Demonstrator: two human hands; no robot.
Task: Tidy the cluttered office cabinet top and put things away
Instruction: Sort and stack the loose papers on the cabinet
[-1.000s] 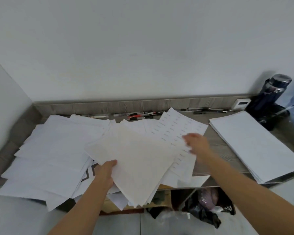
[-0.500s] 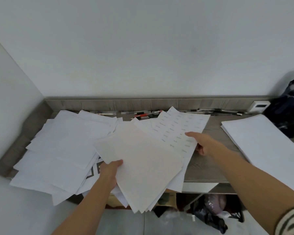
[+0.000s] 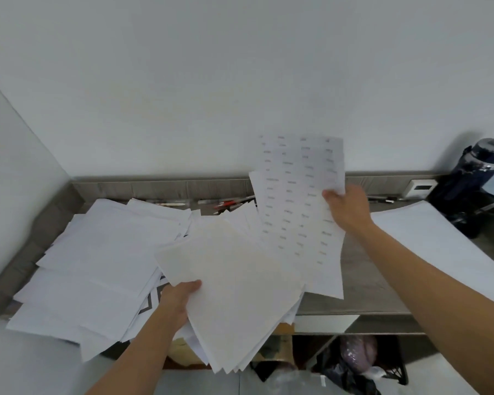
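Above the middle of the cabinet top point(image 3: 362, 286), the right hand point(image 3: 347, 208) is raised on an outstretched arm. Its thumb and fingers pinch the right edge of a printed sheet point(image 3: 300, 212), which stands almost upright and shows rows of small grey marks. At the front edge the left hand point(image 3: 177, 302) grips the left side of a fanned cream bundle point(image 3: 234, 286) that overhangs that edge. Loose white papers point(image 3: 106, 260) cover the left end, and a neat white stack point(image 3: 439, 246) lies at the right end.

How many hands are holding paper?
2. The left hand grips the cream stack, low in the middle; the right hand holds printed sheets up, further right.
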